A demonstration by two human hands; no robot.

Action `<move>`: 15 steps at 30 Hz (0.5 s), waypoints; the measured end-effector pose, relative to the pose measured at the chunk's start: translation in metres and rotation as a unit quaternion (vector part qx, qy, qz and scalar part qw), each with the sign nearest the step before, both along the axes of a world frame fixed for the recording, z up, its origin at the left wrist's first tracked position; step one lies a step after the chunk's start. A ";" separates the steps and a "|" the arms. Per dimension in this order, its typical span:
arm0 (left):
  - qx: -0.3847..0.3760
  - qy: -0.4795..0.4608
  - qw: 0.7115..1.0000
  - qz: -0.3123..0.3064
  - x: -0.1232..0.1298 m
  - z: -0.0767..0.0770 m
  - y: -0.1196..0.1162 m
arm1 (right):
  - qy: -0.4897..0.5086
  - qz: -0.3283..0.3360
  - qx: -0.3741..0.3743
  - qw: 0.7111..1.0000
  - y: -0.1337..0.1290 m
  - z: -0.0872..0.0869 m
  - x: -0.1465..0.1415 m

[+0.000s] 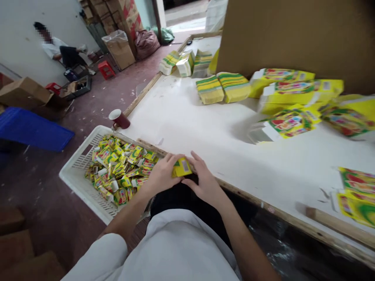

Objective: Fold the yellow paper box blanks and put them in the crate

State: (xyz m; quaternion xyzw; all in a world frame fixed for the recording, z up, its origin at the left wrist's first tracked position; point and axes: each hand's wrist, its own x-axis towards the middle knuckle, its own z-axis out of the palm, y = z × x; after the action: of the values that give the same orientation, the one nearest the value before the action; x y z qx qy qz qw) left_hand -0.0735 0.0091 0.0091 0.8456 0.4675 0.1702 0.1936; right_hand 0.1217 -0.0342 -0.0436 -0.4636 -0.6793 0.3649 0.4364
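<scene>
My left hand [164,172] grips a small yellow carton [183,167] with green edges and a white label, just over the table's near edge. My right hand [202,178] is at the carton's right end, its thumb spread away from its fingers; the fingertips seem to touch the box. To the left of my body, a white plastic crate [76,177] holds a heap of similar small yellow-green cartons [123,168].
Stacks of flat yellow-green cartons [234,86] and larger printed piles [293,119] lie on the white table [181,121]. A maroon mug [119,119] stands near its left edge. A wooden stick [336,224] lies right. A seated person [63,52] is at the far left.
</scene>
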 end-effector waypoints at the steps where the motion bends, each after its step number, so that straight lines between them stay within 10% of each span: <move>1: 0.021 0.009 0.999 0.037 -0.018 0.003 0.007 | 0.006 -0.010 0.000 1.000 0.000 -0.002 0.005; 6: 0.036 0.217 0.919 0.326 -0.126 -0.022 0.035 | -0.030 -0.143 -0.024 0.989 0.002 -0.020 0.038; 12: -0.105 0.314 0.909 0.252 -0.156 -0.121 0.010 | -0.097 -0.152 -0.072 0.981 -0.005 -0.051 0.045; 15: -0.126 0.335 0.892 0.277 -0.165 -0.145 0.004 | -0.117 -0.147 -0.075 0.979 -0.008 -0.061 0.043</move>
State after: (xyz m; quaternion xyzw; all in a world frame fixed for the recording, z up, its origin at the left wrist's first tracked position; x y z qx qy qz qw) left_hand -0.2385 0.0134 -0.1357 0.6568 0.7377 -0.1367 0.0752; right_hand 0.1649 -0.0421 -0.1047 -0.6290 -0.6208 0.2903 0.3669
